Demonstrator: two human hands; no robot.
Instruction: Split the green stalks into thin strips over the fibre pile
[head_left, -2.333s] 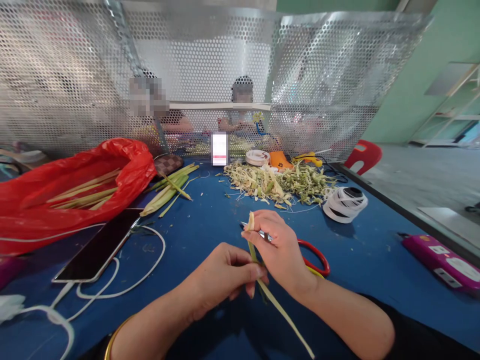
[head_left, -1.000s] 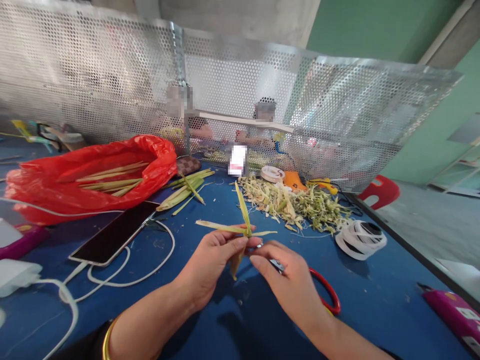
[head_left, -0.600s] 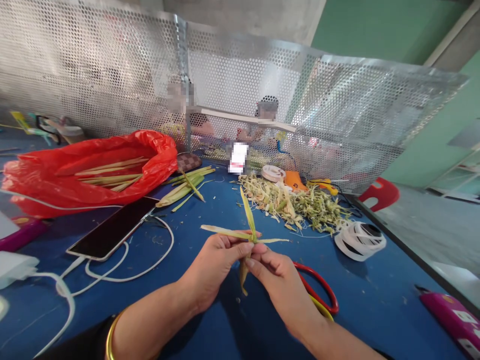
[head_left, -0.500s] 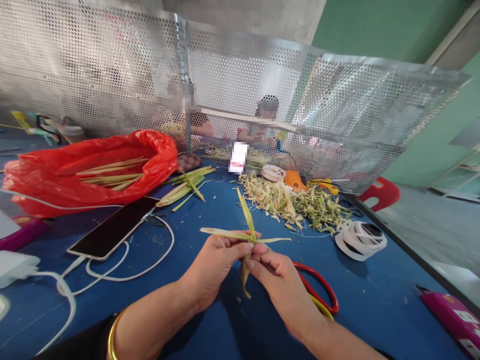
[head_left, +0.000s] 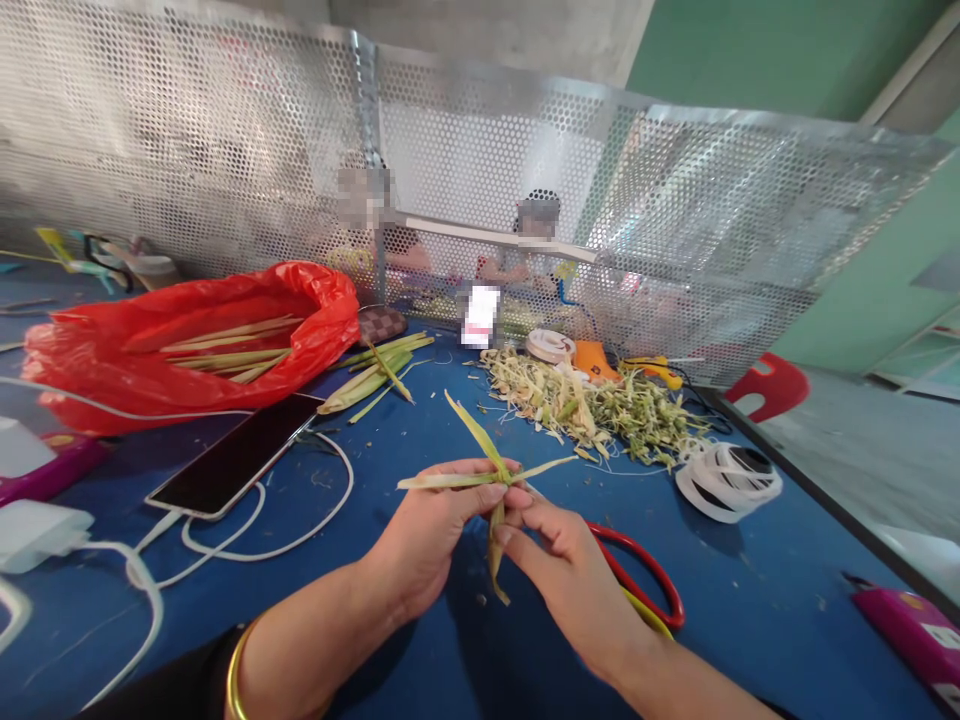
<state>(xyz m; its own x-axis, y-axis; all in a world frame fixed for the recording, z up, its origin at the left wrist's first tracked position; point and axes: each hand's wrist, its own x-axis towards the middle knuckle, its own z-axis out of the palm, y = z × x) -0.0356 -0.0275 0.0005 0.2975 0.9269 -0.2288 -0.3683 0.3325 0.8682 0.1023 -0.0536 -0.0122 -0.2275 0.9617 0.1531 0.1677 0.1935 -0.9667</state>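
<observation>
Both hands meet over the blue table, around a cross-shaped piece of pale green leaf strips. My left hand pinches its knotted centre between thumb and fingers, with one strip pointing left past the fingertips. On the right side of the knot, my right hand has its fingers closed on the piece near the downward brownish strip. Another strip points up and away, and a thin one extends right. Fingers partly hide the knot. Red-and-yellow-handled scissors lie partly under my right forearm.
A red bag of leaves, loose leaves, a phone and white cables occupy the left. Scraps, a white tape roll and a purple object are right. Two people sit behind the perforated metal screen.
The upper strip has swung left, and the right strip now angles upward. Both hands keep hold of the piece near its knot. The view has shifted slightly.
</observation>
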